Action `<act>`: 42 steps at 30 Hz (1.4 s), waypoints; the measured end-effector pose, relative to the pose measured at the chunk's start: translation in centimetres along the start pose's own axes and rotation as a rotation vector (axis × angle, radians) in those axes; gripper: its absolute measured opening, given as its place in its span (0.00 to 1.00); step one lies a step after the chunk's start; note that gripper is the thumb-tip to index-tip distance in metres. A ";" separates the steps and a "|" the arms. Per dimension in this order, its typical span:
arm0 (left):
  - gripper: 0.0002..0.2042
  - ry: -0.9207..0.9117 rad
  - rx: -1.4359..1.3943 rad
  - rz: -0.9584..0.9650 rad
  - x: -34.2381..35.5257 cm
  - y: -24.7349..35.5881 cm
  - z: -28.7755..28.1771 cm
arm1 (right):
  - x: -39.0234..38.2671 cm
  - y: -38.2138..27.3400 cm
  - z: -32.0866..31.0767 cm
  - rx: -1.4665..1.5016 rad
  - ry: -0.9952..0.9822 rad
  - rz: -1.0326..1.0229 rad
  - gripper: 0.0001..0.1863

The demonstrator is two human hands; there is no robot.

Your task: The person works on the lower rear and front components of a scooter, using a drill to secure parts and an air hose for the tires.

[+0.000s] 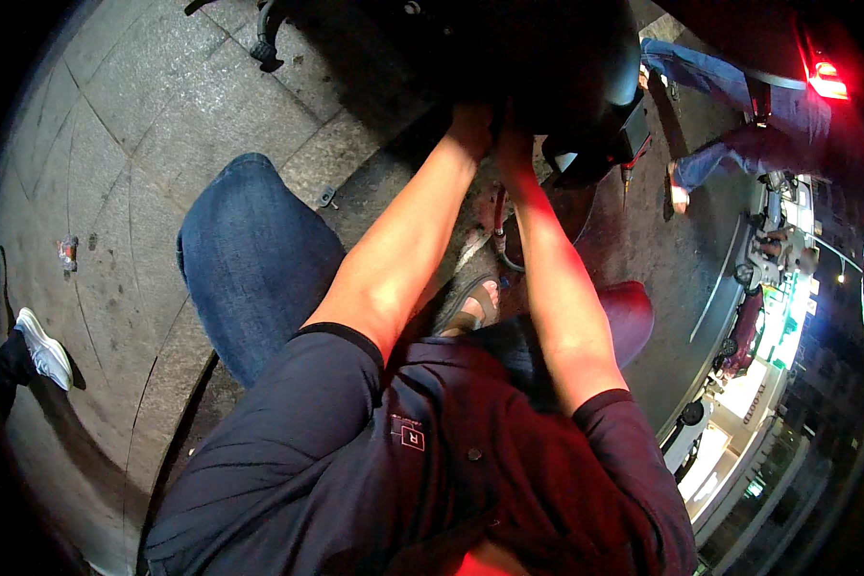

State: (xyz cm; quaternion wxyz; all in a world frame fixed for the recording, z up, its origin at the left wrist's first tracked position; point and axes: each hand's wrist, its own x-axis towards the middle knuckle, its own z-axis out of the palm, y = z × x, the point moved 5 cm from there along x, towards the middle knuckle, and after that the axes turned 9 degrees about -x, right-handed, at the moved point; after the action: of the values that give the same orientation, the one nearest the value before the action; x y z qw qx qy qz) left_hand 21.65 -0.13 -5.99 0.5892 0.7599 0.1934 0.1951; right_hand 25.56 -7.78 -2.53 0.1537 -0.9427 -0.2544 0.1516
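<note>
Both my arms stretch forward to a large, dark, rounded vehicle body (538, 58), which looks like part of a motorbike or scooter. My left hand (471, 127) reaches under its lower edge, and its fingers vanish in the shadow. Close beside it, my right hand (516, 144) also goes in under the dark body with its fingers hidden. Whatever the hands touch there is too dark to make out. Below my right wrist, a thin red and metal piece (499, 213) runs down to a curved bar near my sandalled foot (470, 305).
A small metal piece (327, 198) lies on the kerb. Paving (115, 125) spreads left, with litter (68, 253) and a bystander's white shoe (43, 348). At right, a person in jeans (730, 154) stands near a glowing red tail light (828, 81). Parked vehicles (744, 331) line the road beyond.
</note>
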 end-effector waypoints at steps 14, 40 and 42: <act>0.15 0.142 0.039 0.229 -2.3 1.7 -3.6 | -0.2 -2.0 1.0 0.109 0.059 -0.074 0.25; 0.17 0.060 0.019 0.063 -1.1 2.1 -2.8 | 0.1 -1.2 0.2 -0.007 0.171 -0.187 0.26; 0.18 0.067 0.043 0.088 -0.9 1.6 -2.9 | -0.1 -1.4 0.3 -0.067 0.167 -0.208 0.26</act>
State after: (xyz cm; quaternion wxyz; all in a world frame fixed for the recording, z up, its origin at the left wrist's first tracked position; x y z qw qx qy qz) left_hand 19.45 1.38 -3.85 0.5566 0.7732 0.1838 0.2421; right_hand 24.76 -6.56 -2.28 0.1576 -0.9251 -0.3421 0.0474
